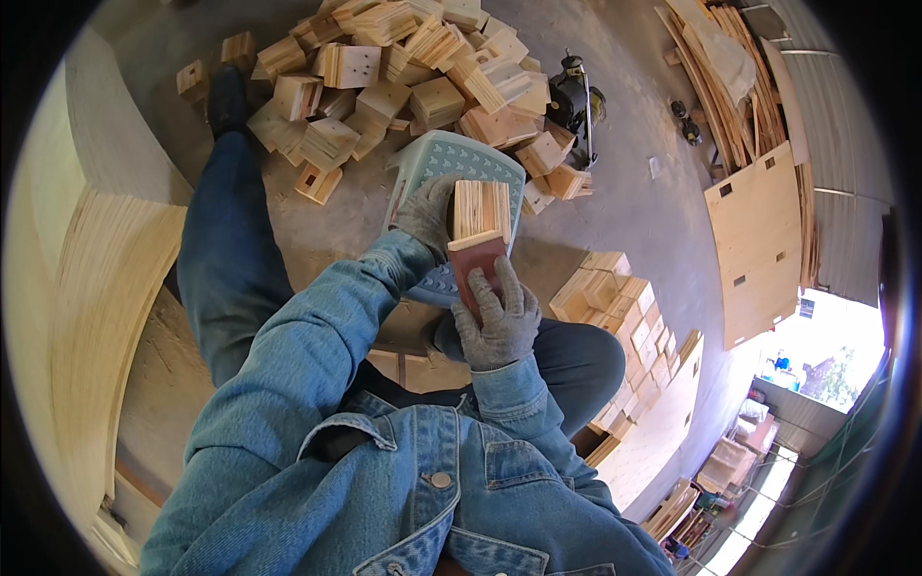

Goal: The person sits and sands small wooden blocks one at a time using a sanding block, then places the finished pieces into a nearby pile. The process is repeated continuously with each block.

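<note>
My left hand [427,213], in a grey work glove, grips a small laminated wooden block [482,209] by its left side. A reddish-brown sanding sheet [473,264] lies against the block's near face, and my gloved right hand [499,317] presses on it from below. Both hands are held above a pale green plastic stool [451,158] that stands on the concrete floor. My denim sleeves run up to the hands from the lower edge of the picture.
A big heap of wooden blocks [403,77] lies on the floor beyond the stool. Stacked blocks [615,298] stand at my right. Plywood sheets [759,240] lean at the right, a power tool [576,96] sits near the heap, and layered boards [106,288] rise at my left.
</note>
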`<state>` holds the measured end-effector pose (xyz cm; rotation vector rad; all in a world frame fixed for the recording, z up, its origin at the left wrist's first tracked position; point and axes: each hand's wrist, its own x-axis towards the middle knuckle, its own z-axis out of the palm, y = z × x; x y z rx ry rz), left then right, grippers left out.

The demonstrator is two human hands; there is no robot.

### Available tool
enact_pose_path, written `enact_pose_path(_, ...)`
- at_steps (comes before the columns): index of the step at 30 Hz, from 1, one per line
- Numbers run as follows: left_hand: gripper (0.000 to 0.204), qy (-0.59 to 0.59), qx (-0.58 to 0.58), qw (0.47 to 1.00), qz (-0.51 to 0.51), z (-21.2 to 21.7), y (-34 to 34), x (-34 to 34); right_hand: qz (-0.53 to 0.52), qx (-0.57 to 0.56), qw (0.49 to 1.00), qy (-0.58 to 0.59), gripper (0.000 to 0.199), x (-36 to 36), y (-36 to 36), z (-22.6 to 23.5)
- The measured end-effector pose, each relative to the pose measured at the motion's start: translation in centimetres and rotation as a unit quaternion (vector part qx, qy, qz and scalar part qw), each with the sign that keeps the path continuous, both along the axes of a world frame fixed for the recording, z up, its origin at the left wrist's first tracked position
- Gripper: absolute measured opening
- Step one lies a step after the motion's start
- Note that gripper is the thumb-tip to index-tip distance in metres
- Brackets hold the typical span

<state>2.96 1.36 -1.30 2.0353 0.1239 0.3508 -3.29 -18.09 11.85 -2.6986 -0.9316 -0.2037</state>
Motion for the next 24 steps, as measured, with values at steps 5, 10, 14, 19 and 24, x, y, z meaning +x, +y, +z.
enact_pose_path(5, 0.076, -0.058, -0.215, 0.975, -0.026, -2.7, -1.0, 0.6, -0.004, -0.015, 1.000, -0.021, 0.052, 3.5, 3.5, -0.2)
enact_pose_path(10, 0.072, -0.027, -0.038, 0.999, -0.019, -4.7, -1.2, 1.6, -0.046, -0.057, 0.997, 0.006, 0.051, 12.7, 9.6, -0.3)
enact_pose_path(14, 0.080, -0.040, -0.022, 0.999, 0.003, -4.2, -1.5, 1.5, -0.093, -0.128, 0.980, 0.117, 0.057, 15.0, 12.3, 1.7)
enact_pose_path(19, 0.084, -0.032, 0.003, 0.999, -0.015, -2.0, -0.5, 0.8, -0.056, -0.087, 0.993, 0.050, 0.059, 9.0, 6.5, 0.5)
enact_pose_path(24, 0.085, -0.024, 0.020, 1.000, 0.000, 1.1, 0.0, -0.1, -0.020, -0.046, 0.998, 0.025, 0.057, 1.2, 0.8, 0.6)
